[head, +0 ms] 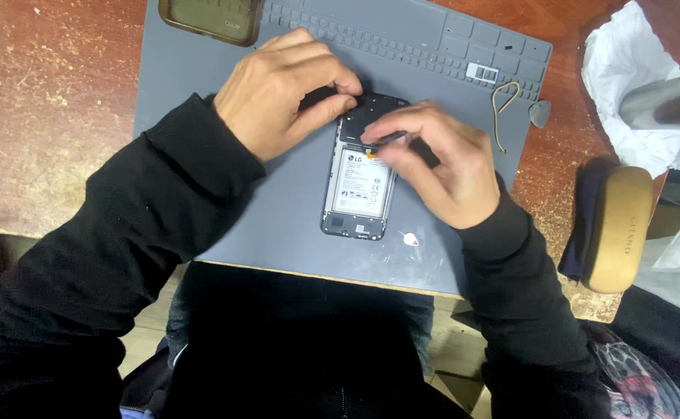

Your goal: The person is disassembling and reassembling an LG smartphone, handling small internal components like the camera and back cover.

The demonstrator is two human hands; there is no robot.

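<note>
- Head view: an opened phone (359,182) with its back cover off lies flat near the middle of a grey work mat (278,217), and the mat lies on a worn reddish table (53,101).
- The white battery (365,182) shows in the middle of the phone, with dark parts above and below it.
- The left hand (278,89) is curled over the top end of the phone. Its fingers (328,105) pinch close together on the dark top part.
- The right hand (441,159) is closed around a thin dark tool (390,140). The tip of the tool touches the phone just above the battery.
- The phone looks light, thin and stiff. I think the open inside is easy to break, so it is safest to hold it by its side edges, not by the small parts.
- The battery looks smooth and a bit soft. I think a sharp poke could hurt it.
- A small white pin tool (411,238) lies on the mat just beside the bottom right corner of the phone.
- A brown phone case (212,17) sits at the top edge of the mat.
- A grey pick (540,113) and a bent yellow wire (503,109) lie to the right, well apart from the phone.
- A tan glasses case (617,229) rests at the right edge of the table.
</note>
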